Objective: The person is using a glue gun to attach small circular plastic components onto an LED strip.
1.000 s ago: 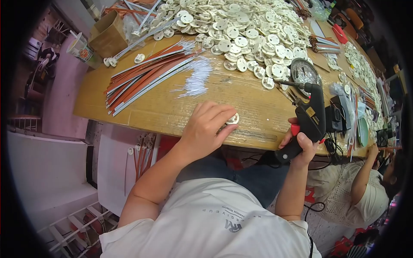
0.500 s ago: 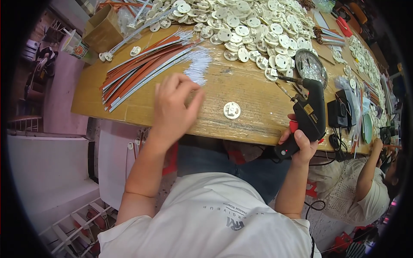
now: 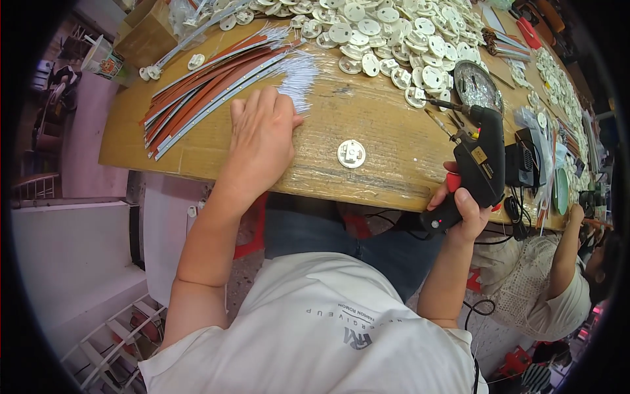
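My left hand (image 3: 262, 141) rests low over the table with its fingers curled in, beside the thin white wire ends (image 3: 298, 79) of a bundle of LED strips (image 3: 213, 88). Its fingertips are hidden, so what they hold, if anything, does not show. A black soldering gun (image 3: 484, 161) with a red trigger is gripped in my right hand (image 3: 467, 213), its tip directed away from me, close to the pile's edge. Between my hands a single round white disc (image 3: 351, 153) with small parts on its face lies flat on the tabletop.
A large heap of white discs (image 3: 387, 33) covers the far side. Near the gun stand a round metal dish (image 3: 478, 85) and a black box (image 3: 522, 157) with cables. A cardboard box (image 3: 146, 33) sits far left. Another person (image 3: 538, 282) works at right.
My left hand has lowered toward the wire ends, its fingers curling from a looser, spread pose. My right hand keeps the soldering gun. The whole view has shifted slightly.
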Demonstrator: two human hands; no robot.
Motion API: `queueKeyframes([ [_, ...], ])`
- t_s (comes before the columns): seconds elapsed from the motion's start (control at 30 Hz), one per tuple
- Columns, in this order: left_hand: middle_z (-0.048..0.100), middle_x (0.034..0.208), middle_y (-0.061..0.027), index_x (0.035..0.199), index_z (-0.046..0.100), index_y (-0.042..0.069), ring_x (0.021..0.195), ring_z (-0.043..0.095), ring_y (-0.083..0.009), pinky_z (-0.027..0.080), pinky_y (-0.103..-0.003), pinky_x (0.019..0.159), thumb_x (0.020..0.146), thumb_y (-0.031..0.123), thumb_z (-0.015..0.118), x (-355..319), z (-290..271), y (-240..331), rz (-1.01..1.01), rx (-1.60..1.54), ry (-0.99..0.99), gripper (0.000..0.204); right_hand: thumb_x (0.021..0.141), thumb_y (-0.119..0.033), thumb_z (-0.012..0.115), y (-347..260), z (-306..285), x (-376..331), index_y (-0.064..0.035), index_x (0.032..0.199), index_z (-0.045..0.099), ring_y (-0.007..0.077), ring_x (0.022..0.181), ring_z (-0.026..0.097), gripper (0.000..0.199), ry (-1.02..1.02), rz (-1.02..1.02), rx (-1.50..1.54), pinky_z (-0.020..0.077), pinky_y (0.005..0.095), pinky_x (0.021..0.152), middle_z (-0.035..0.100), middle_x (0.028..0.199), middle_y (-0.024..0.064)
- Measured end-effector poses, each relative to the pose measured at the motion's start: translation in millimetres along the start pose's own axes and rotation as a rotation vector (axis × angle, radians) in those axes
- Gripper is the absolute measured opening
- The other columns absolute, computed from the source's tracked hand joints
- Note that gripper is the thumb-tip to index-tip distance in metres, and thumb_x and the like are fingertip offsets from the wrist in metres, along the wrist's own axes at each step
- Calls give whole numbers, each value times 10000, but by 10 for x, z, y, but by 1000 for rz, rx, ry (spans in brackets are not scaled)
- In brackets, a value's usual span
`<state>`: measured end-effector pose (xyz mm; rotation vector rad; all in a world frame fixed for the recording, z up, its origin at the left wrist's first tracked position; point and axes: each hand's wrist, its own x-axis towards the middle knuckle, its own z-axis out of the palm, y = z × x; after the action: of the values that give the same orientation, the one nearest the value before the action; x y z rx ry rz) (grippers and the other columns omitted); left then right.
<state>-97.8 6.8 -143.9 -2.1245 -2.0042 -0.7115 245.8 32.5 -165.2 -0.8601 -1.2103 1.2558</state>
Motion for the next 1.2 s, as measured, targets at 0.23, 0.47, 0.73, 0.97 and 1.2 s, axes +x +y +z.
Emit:
queueKeyframes([
  [0.23,643,876,-114,934,625,20,844,631,-321,441,-433,807,938,-13,725,-99,-77,111,50,-283,139,105,908,-152,684,-21,-34,-10,115,1419,550,244,702,711,592,-64,9,57,610,377,604,686,1290,274],
  [0.47,675,877,-132,960,712,-17,771,648,-308,517,-388,717,903,-49,752,-138,12,339,20,-719,79,76,907,-147,680,-24,-23,-1,115,1417,553,247,701,715,587,-71,-9,49,611,377,602,688,1289,281],
  [0.73,748,1070,-111,961,719,14,1012,684,-304,503,-426,895,882,-9,771,-125,84,478,143,-694,43,98,901,-135,679,-36,-1,-22,113,1424,546,249,703,716,595,-31,14,54,612,379,600,694,1287,280],
  [0.97,775,1136,-112,958,715,39,1010,707,-292,467,-411,918,850,-18,789,-240,103,595,162,-466,100,142,899,-136,689,-37,9,-14,114,1423,544,249,703,717,599,-47,-9,60,609,375,600,695,1287,279],
  [1.2,751,1119,-97,950,706,54,1010,692,-290,459,-412,902,841,1,791,-270,106,602,114,-513,96,148,902,-134,687,-41,16,-24,117,1419,545,248,702,717,592,-39,-3,56,606,372,599,699,1277,278],
])
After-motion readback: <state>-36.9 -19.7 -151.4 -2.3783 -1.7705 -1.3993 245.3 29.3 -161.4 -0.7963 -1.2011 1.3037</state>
